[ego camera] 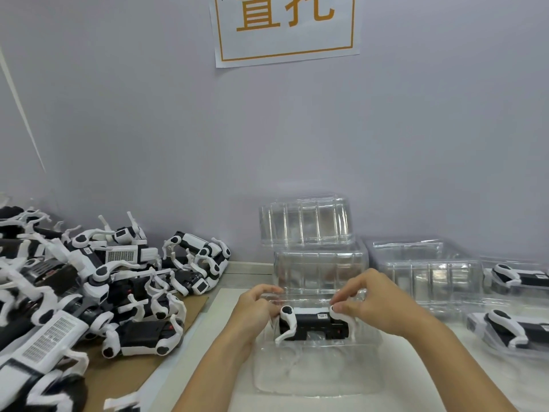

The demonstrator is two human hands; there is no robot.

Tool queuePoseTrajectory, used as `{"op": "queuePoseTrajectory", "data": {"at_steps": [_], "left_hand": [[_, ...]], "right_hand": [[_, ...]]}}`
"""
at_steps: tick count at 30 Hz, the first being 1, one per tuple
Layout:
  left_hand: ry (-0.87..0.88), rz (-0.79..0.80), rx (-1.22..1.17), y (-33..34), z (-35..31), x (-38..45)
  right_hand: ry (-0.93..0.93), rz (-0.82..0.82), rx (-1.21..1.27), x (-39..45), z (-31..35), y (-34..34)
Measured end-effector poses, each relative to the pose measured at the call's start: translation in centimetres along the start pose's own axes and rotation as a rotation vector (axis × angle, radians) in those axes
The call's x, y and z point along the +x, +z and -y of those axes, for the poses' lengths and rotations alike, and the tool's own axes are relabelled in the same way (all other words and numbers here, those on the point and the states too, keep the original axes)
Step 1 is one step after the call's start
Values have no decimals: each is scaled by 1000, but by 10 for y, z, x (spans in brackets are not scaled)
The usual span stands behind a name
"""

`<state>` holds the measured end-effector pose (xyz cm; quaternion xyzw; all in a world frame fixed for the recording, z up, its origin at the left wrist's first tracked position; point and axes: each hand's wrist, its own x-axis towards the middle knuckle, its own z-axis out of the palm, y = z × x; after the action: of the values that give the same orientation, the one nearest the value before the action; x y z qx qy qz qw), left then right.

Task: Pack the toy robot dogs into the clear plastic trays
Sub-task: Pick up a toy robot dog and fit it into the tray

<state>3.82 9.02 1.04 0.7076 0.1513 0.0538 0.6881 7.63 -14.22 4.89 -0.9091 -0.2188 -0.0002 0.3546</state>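
Your two forearms reach in from the bottom edge toward the clear moulded plastic tray (318, 379) lying open on the white tabletop (505, 391) directly before you. Lying on its side in the far half of that tray is a black-bodied toy robot dog with white legs (312, 324). Your left hand (255, 310) curls its fingers round the dog's left end, by a white leg with a black joint. Your right hand (371, 301) pinches the white leg at the dog's right end between thumb and fingertips.

Behind the tray, stacked empty clear trays (309, 233) stand against the pale wall (148, 129), with another stack (427, 269) just to their right. At the far right, two packed trays (514, 331) each hold a dog. To your left, a heap of loose black-and-white robot dogs (89, 286) sprawls over brown cardboard (124, 373). A white sign with orange characters (285, 28) hangs on the wall above.
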Motion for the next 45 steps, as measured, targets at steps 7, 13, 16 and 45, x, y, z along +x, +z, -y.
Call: {"op": "queuePoseTrajectory", "data": {"at_steps": [7,13,16,45], "left_hand": [[20,10,2,0,-1,-3],[34,4,17,0,-2,-2],[27,-4,16,1,-1,-2],[345,-65,439,-5,-7,-3]], "right_hand": [[39,-21,21,4,5,6],[37,-18,31,5,5,8],[48,-8,37,5,5,9],[-235,7,-9,10,38,40]]}}
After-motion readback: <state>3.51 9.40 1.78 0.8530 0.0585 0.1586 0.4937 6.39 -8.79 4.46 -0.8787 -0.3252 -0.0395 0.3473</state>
